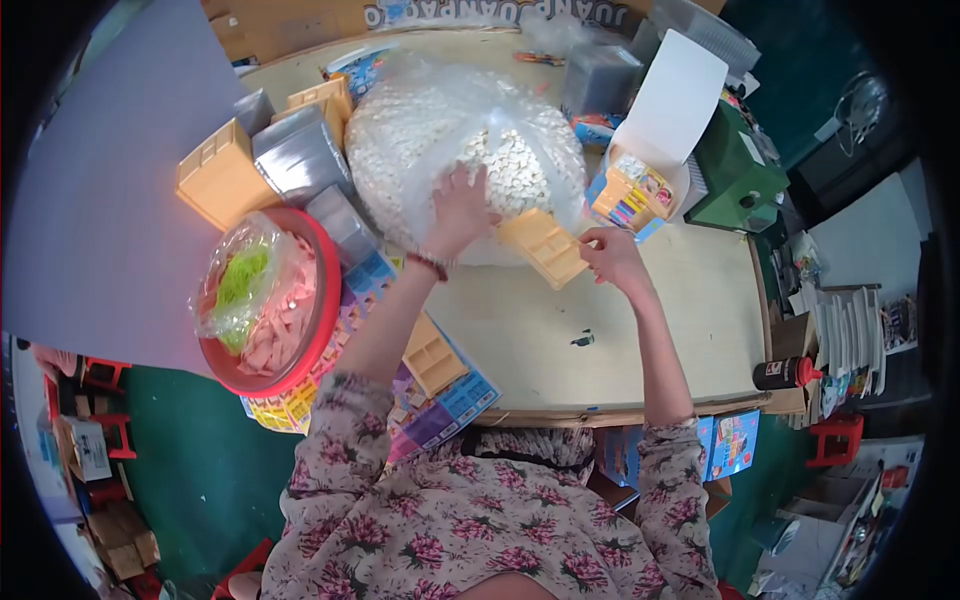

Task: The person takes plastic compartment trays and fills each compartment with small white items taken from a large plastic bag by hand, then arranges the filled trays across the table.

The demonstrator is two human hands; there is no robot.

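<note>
My right hand [615,256] pinches the right edge of a tan plastic tray [545,248] with several shallow compartments. It holds the tray tilted at the near side of a big clear plastic bag [400,130] full of small white pieces [510,168]. My left hand [462,208] reaches over the bag's opening with its fingers spread, touching or just above the plastic. I cannot make out any piece between those fingers. Another tan tray [432,355] lies on printed colourful sheets [455,405] near my left forearm.
At left stands a red basin [325,335] with pink pieces and a bag of green strips [243,280]. Tan trays [225,178] and clear plastic trays [300,155] are stacked behind it. To the right are an open white box [670,95] with coloured packs [632,192] and a green box [738,170].
</note>
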